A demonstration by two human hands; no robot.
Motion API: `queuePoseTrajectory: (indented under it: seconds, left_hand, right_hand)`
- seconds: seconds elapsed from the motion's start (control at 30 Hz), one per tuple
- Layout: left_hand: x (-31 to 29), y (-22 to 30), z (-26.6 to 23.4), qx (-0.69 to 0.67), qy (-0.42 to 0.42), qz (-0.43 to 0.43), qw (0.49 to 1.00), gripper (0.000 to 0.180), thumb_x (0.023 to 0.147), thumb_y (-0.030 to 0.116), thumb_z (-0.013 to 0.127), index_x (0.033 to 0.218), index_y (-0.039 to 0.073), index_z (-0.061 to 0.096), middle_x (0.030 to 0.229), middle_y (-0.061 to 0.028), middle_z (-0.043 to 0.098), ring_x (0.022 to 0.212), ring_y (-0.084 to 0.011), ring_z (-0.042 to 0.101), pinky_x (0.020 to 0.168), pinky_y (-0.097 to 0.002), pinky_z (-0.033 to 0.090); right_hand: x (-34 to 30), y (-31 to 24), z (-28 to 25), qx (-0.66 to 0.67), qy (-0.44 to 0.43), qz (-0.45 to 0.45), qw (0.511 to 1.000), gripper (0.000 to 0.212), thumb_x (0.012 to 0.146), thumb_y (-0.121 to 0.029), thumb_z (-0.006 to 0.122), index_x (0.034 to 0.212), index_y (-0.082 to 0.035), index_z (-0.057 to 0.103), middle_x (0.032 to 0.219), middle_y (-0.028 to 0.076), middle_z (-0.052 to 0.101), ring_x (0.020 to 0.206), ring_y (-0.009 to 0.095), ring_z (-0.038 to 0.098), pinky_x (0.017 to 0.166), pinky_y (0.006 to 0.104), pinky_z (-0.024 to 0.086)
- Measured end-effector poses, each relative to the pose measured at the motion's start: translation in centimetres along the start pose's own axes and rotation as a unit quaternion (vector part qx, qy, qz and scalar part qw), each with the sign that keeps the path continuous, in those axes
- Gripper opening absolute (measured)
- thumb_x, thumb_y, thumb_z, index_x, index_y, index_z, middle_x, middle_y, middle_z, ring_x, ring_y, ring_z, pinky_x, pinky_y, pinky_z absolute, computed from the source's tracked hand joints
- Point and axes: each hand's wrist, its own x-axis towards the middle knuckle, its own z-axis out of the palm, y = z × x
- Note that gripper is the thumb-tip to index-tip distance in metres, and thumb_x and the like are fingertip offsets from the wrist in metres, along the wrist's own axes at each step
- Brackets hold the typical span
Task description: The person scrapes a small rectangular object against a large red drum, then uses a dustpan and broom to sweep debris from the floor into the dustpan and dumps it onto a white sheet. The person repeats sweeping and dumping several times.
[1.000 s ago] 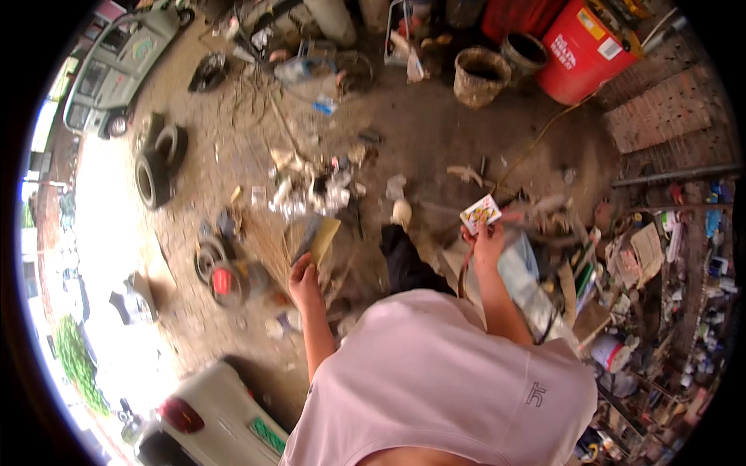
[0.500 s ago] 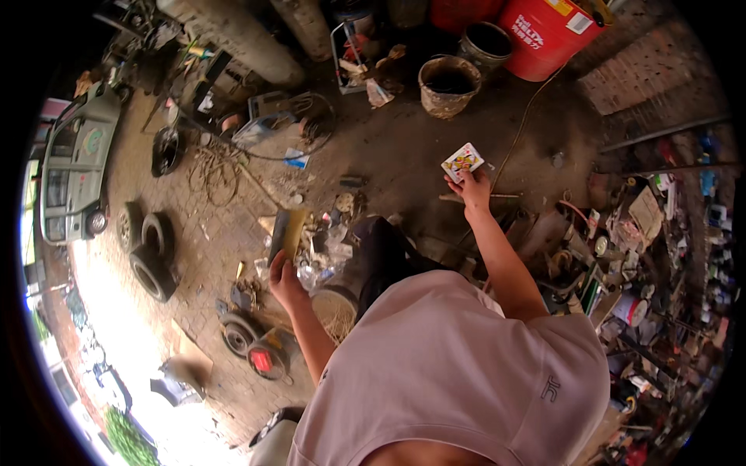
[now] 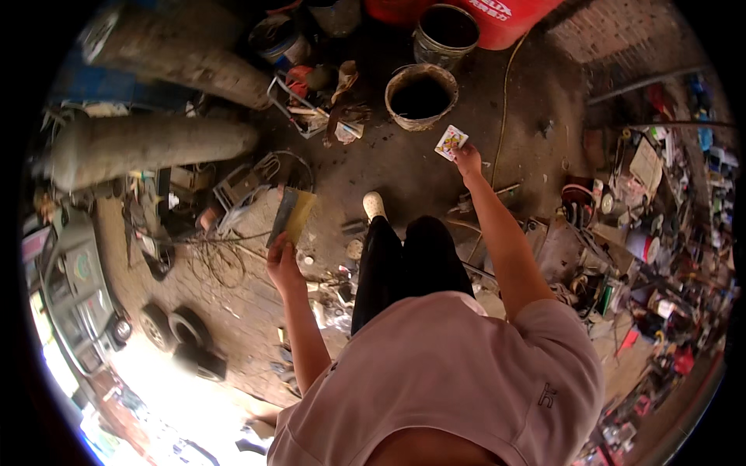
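Observation:
My right hand [image 3: 468, 161], out in front of me, grips playing cards [image 3: 450, 143] by their lower corner. A face card with a white border is on top; how many lie beneath I cannot tell. The cards appear just in front of a dirt-crusted bucket [image 3: 420, 123]. At the left, my left hand [image 3: 284, 264] is closed on the lower end of a flat rectangular piece [image 3: 294, 215], part dark grey and part yellow. Its exact kind does not show. Both hands are held up above the floor, well apart.
A metal bucket [image 3: 437, 56] and a large red tub [image 3: 501, 25] stand beyond. Thick cylinders [image 3: 148, 147] lie at the far left, near tyres [image 3: 189, 328] and a parked van [image 3: 80, 268]. Heaped clutter [image 3: 606, 256] lines the right. My pale shoe [image 3: 374, 206] is on the floor.
My view has shifted, bringing my legs and a shoe into sight. The cards now appear nearer the dirty bucket. Both hands keep hold of the same things.

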Motion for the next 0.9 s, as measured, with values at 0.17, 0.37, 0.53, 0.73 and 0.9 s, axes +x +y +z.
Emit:
queuePoseTrajectory:
  seconds: [0.17,0.37,0.53,0.73,0.9]
  left_hand:
    - [4.4,0.1,4.0,0.051,-0.03,-0.089,0.994,0.025,0.083,-0.002,0.05,0.108,0.001,0.056,0.104,-0.0054,0.056,0.087,-0.0108,0.052,0.071,-0.0212,0.042]
    - [5.5,0.6,10.6,0.174,0.028,-0.096,0.98,0.025,0.083,0.002,0.05,0.108,0.001,0.056,0.098,-0.0046,0.056,0.083,-0.0099,0.051,0.067,-0.0222,0.042]
    - [6.5,-0.9,13.8,0.136,0.04,-0.133,0.981,0.027,0.079,0.001,0.053,0.106,-0.003,0.055,0.096,-0.0065,0.056,0.085,-0.0127,0.051,0.071,-0.023,0.042]
    - [7.3,1.6,26.7,0.16,0.04,-0.144,0.976,0.027,0.08,0.006,0.053,0.105,-0.003,0.056,0.098,-0.007,0.056,0.087,-0.0127,0.05,0.073,-0.0244,0.041]
    - [7.5,2.1,32.8,0.2,-0.026,-0.126,0.971,0.026,0.08,0.007,0.052,0.104,-0.004,0.057,0.095,-0.0064,0.057,0.085,-0.0138,0.051,0.074,-0.0254,0.041]
  right_hand:
    - [6.5,-1.4,5.5,-0.1,0.032,0.002,0.994,0.029,0.075,-0.028,0.067,0.081,-0.001,0.058,0.075,0.009,0.062,0.069,0.021,0.06,0.062,0.0345,0.044]
    - [18.9,3.8,10.9,-0.033,0.015,0.087,0.996,0.029,0.07,-0.026,0.072,0.082,-0.002,0.061,0.075,0.008,0.063,0.07,0.019,0.061,0.065,0.0329,0.046]
    - [23.6,4.2,13.8,0.326,0.014,0.146,0.934,0.017,0.073,-0.017,0.07,0.079,-0.009,0.057,0.073,0.0,0.058,0.064,0.012,0.053,0.056,0.027,0.043]
    - [26.4,-5.1,5.3,0.464,-0.064,0.19,0.863,0.016,0.078,-0.002,0.06,0.071,-0.012,0.05,0.053,-0.005,0.043,0.041,0.005,0.036,0.039,0.0194,0.027]
    - [27.3,-8.4,-5.8,0.467,-0.013,0.253,0.847,0.018,0.083,-0.015,0.061,0.07,-0.012,0.048,0.052,-0.004,0.038,0.041,0.007,0.035,0.039,0.0224,0.029]
